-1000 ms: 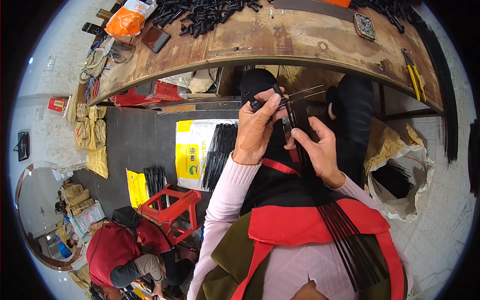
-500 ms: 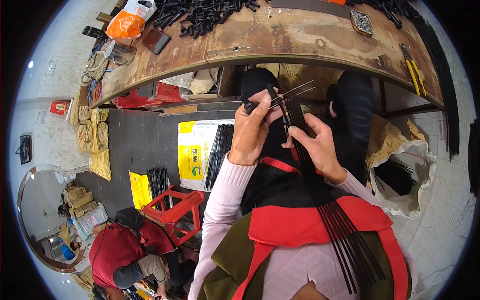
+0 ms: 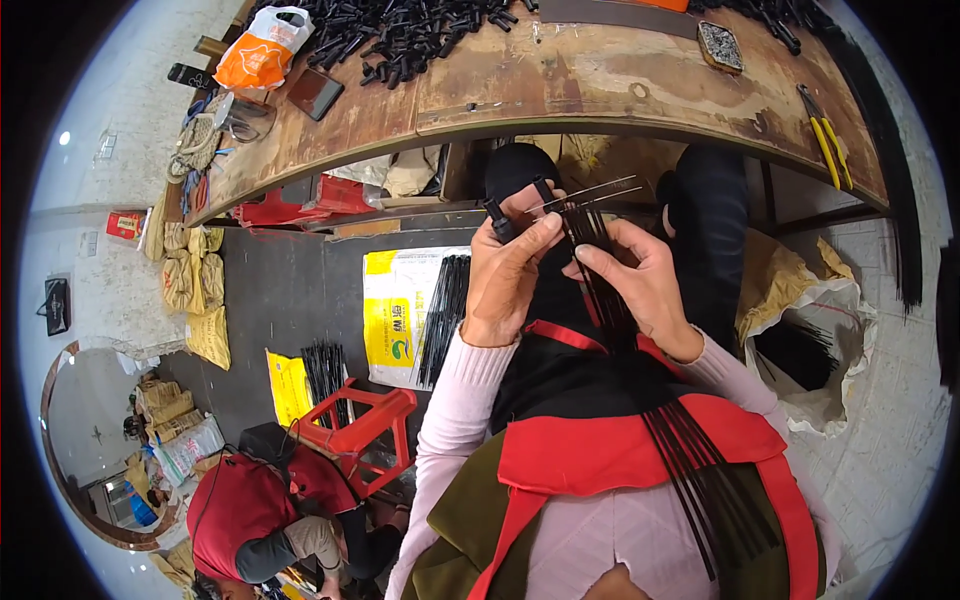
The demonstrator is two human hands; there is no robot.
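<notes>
My left hand (image 3: 498,285) is closed around black tubular pieces (image 3: 497,222), with thumb and fingers pinched near the tips of thin metal wires (image 3: 610,190) that stick out to the right. My right hand (image 3: 645,290) closes on a bundle of thin black rods (image 3: 603,300). The rods run from between the two hands down over my lap and spread out across the red edge of my apron (image 3: 570,455). Both hands are close together above my knees, just short of the table. Fingers cover the exact spot where wires and rods meet.
On the wooden table (image 3: 590,80) lie a heap of black tubular pieces (image 3: 400,40), a phone (image 3: 316,93) and yellow-handled pliers (image 3: 828,145). A sack of black rods (image 3: 850,385) stands right. At lower left, a person in red (image 3: 240,510) bends beside a red stool (image 3: 375,432).
My left fingertips have shifted slightly right and down along the wires. The right hand still grips the rods, and the wires have tilted a little flatter.
</notes>
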